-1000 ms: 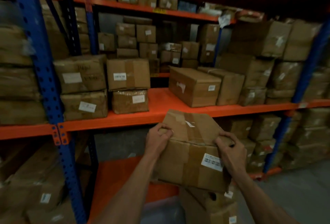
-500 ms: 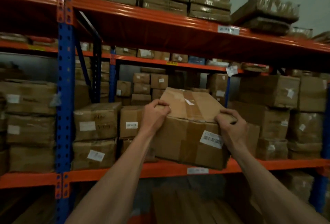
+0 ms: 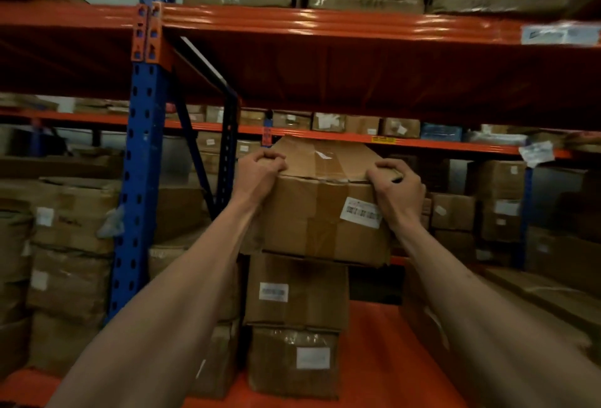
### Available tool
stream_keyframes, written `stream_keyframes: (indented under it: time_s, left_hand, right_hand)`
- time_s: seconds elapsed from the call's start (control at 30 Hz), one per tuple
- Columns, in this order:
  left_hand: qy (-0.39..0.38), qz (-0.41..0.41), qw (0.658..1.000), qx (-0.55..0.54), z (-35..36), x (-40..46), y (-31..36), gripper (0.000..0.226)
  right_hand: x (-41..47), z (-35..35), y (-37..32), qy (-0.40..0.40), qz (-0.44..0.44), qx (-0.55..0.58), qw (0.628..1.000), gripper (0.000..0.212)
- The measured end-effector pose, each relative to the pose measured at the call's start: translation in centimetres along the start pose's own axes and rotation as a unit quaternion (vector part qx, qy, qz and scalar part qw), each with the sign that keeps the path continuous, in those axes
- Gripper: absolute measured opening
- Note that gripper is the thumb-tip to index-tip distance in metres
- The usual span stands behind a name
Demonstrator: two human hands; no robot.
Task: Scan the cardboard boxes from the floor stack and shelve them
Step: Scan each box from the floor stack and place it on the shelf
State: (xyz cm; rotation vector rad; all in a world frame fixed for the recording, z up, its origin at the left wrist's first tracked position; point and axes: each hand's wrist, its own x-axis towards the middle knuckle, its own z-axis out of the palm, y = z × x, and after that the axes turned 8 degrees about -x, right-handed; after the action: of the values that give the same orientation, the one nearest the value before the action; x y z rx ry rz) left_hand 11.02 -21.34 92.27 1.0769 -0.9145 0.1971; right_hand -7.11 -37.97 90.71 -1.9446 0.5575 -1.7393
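- Both arms reach forward and up, nearly straight, bare forearms running from the lower corners of the view to the box.
- Left hand (image 3: 262, 169): fingers curled over the near left top edge of the cardboard box (image 3: 320, 212), knuckles up, wrist just below the edge. Grip clamped on the box.
- Right hand (image 3: 398, 188): fingers curled over the near right top edge, thumb side toward the box's front face. Also clamped on the box.
- The hands are well apart, one at each top corner, with the box between them.
- Box: brown, taped down the middle of the top and front, top flaps creased. A white barcode label (image 3: 361, 212) sits on the front face at right, its right end just beside the right hand's wrist.
- The box's underside sits at the top of a stack of two boxes (image 3: 294, 294) on the orange shelf (image 3: 374, 342); whether it rests on the stack or is held just above cannot be told. It overhangs the stack toward the right.
- Box is roughly level, front face toward the camera.
- Surroundings: blue upright post (image 3: 140, 180) to the left, orange beam (image 3: 325, 22) overhead carrying more boxes, further labelled boxes on shelves behind and to both sides. Picture slightly blurred; label text unreadable.
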Motion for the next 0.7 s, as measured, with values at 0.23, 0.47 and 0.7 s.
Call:
stream_keyframes:
  time_s: [0.23, 0.47, 0.7]
  left_hand:
    - [0.012, -0.05, 0.999, 0.001, -1.9, 6.2, -8.1, 0.009]
    - [0.022, -0.07, 0.996, 0.042, -1.9, 7.8, -17.1, 0.012]
    - [0.0, 0.168, 0.95, 0.264, -1.1, 6.4, -19.3, 0.037]
  right_hand:
    - [3.4, 9.7, 4.7, -0.049, 0.041, 0.005, 0.998, 0.033]
    - [4.2, 15.3, 10.1, -0.071, 0.103, -0.056, 0.991, 0.028]
    - [1.3, 15.8, 9.7, 0.012, -0.04, -0.2, 0.979, 0.057]
